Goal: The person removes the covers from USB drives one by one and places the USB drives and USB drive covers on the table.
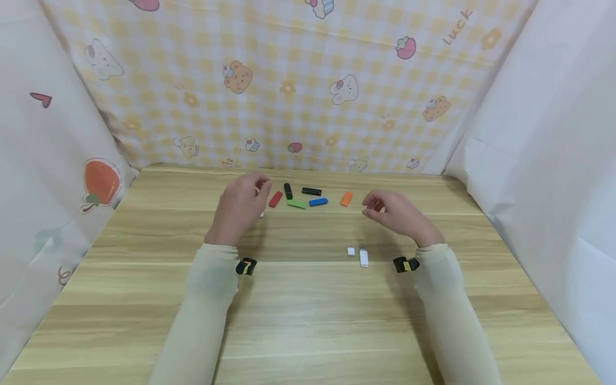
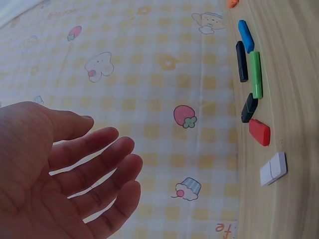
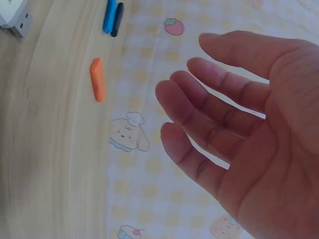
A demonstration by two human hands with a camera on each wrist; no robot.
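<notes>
My left hand (image 1: 244,203) is above the table's left part, fingers loosely bent, holding nothing; it partly covers a white stick (image 2: 274,169) in the head view. Beside it lie a red stick (image 1: 276,199) and a black one (image 1: 288,191). My right hand (image 1: 395,213), also empty with relaxed fingers, hovers right of an orange stick (image 1: 346,199). Nearer the front, a white USB stick (image 1: 363,257) with its metal plug bare lies beside a small white cap (image 1: 351,251). A green stick (image 1: 296,204), a blue stick (image 1: 318,202) and another black stick (image 1: 312,191) lie between the hands.
The wooden table (image 1: 298,321) reaches back to a yellow checked cloth (image 1: 289,64). White cloth hangs along both sides, left (image 1: 48,160) and right (image 1: 544,133). Each wrist wears a small black device.
</notes>
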